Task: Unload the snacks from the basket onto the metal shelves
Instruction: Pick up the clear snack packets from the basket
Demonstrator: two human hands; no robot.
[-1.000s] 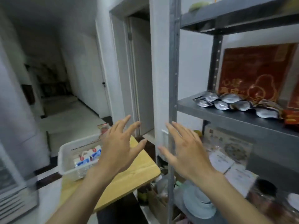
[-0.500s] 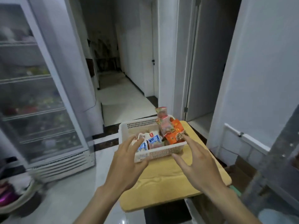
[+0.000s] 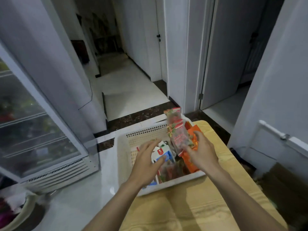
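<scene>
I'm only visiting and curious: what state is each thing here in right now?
basket: on the wooden table, snacks inside.
tall clear packet: upright, above the rim, held by right grip.
blue-and-white carton: in the basket, held by left grip.
left grip: curled round the carton.
right grip: curled round the tall packet.
orange packet: lying in the basket.
right-hand door: open.
fridge glass door: shut.

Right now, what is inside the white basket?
Blue-and-white cartons under the left hand, a red-printed packet and orange packets at the right hand, reddish packets near the front. The hands hide whatever lies below.
</scene>
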